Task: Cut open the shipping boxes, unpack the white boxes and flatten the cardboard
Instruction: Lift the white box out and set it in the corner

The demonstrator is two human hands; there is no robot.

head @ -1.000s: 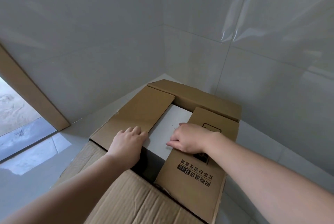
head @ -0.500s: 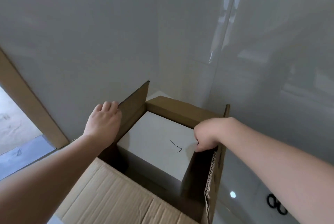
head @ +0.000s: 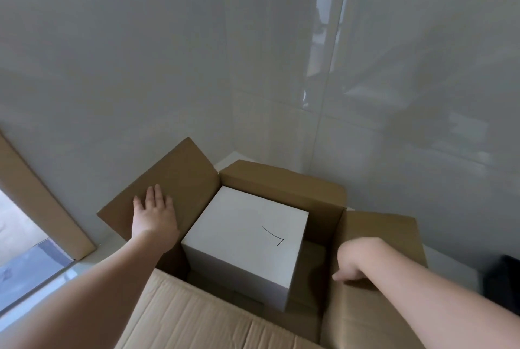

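Your left hand [head: 153,218] lies flat on the left flap [head: 168,191] of the shipping box [head: 213,317], fingers [head: 157,194] straight and spread, palm pressing the cardboard outward toward 10 o'clock. Your right hand [head: 356,261] rests on the right flap [head: 377,239] at 4 o'clock with its fingers bent down onto the flap's inner edge; the wrist hides them, so you cannot tell whether they grip the cardboard or only press it.

Between your hands the box stands open. A white box [head: 244,239] sits inside, its top at about rim level, bearing a thin pen mark [head: 274,236]. It sits close to the left wall. A dark gap runs along its right side and near corner, leaving open room there. The far flap [head: 281,182] at 12 o'clock stands up, and the near flap [head: 197,317] at 6 o'clock is folded toward you.

The box rests on a pale floor [head: 92,253] in a corner of glossy grey tiled walls [head: 112,67]. A tan door frame [head: 42,196] slants at 9 o'clock, and a dark blurred object [head: 503,278] lies at 3 o'clock.
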